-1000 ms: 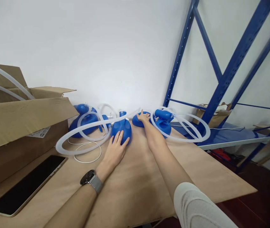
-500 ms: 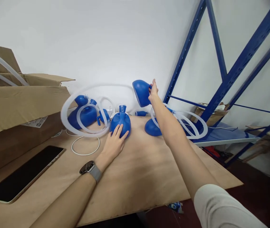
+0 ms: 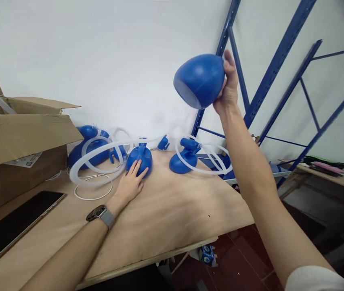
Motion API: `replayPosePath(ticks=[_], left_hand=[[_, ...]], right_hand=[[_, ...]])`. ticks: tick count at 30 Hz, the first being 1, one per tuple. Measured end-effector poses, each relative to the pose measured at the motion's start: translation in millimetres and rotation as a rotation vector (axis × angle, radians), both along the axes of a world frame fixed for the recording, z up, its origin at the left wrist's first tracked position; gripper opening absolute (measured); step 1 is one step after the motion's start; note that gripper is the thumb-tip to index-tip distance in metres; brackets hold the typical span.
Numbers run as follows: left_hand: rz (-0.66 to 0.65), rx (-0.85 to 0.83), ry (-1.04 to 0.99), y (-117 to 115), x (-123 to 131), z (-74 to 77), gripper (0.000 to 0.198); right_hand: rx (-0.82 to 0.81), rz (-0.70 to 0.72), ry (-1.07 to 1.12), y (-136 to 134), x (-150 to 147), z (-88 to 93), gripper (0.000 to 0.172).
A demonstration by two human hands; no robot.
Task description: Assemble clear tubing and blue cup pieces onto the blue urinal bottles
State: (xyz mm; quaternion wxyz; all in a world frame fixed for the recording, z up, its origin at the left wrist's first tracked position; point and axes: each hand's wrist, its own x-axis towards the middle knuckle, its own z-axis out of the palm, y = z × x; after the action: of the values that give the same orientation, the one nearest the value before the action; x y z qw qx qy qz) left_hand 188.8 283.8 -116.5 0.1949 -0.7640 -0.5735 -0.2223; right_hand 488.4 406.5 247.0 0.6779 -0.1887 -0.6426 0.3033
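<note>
My right hand (image 3: 228, 87) is raised above the table and grips a blue bottle (image 3: 202, 79) with a rounded body, its flat base tipped down to the left. The fingers wrap round its far right end, partly hidden behind it. Fingers spread, my left hand (image 3: 131, 182) rests on top of a second blue bottle (image 3: 140, 159) lying on the table (image 3: 166, 210), its neck toward the wall. A translucent hose (image 3: 91, 159) loops in front of that bottle's left side.
At left, another blue bottle (image 3: 84, 151) lies by an open cardboard box (image 3: 23, 133) and a phone (image 3: 14, 230). A further blue bottle (image 3: 182, 161) with coiled hose sits at right. A small blue part (image 3: 163, 142) is near the wall. Blue rack posts (image 3: 276, 60) stand right.
My right hand has lifted the held bottle higher, nearer and to the right. The view has turned right. My left hand stays on its bottle.
</note>
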Motion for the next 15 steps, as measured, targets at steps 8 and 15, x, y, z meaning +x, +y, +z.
replayPosePath(ticks=[8,15], left_hand=[[-0.016,-0.022,-0.026,-0.6,-3.7,0.7,0.06],[-0.025,-0.067,-0.002,9.0,-4.7,7.1,0.062]], right_hand=[[0.641,0.113,-0.251,-126.8,17.8,44.2,0.05],[0.334,0.081,-0.305,-190.4,23.5,-21.8,0.057]])
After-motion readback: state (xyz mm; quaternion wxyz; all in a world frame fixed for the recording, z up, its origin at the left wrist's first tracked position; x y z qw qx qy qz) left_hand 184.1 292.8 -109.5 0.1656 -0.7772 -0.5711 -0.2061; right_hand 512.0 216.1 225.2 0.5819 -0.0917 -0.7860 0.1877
